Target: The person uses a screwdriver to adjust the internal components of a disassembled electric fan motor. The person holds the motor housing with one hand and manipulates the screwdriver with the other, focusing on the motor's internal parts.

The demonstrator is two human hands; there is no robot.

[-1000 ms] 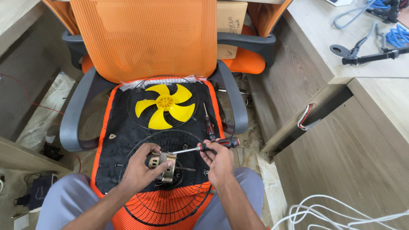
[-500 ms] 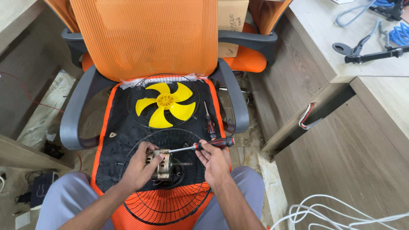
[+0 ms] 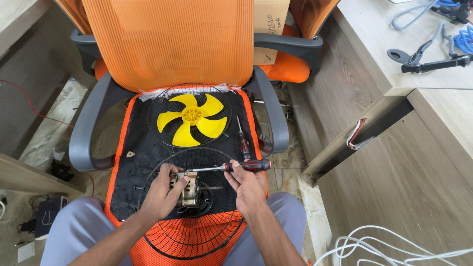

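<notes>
A small metal fan motor (image 3: 189, 189) rests on a black wire fan guard (image 3: 197, 236) lying on the seat of an orange office chair (image 3: 167, 39). My left hand (image 3: 162, 194) grips the motor from its left side. A red and black screwdriver (image 3: 231, 167) is held by my right hand (image 3: 246, 187), its shaft pointing left with the tip at the top of the motor. Farther back on the seat a yellow fan blade (image 3: 191, 118) lies on a second wire guard (image 3: 157, 106).
A second red-handled screwdriver (image 3: 243, 140) lies on the seat's right edge. Wooden desk (image 3: 394, 59) to the right carries a black tool (image 3: 428, 61) and blue cable (image 3: 458, 37). White cables (image 3: 374, 246) lie at lower right. A cardboard box (image 3: 270, 24) sits behind the chair.
My right hand has shifted the screwdriver slightly, keeping its tip at the motor. My left hand stays on the motor, which has turned a little.
</notes>
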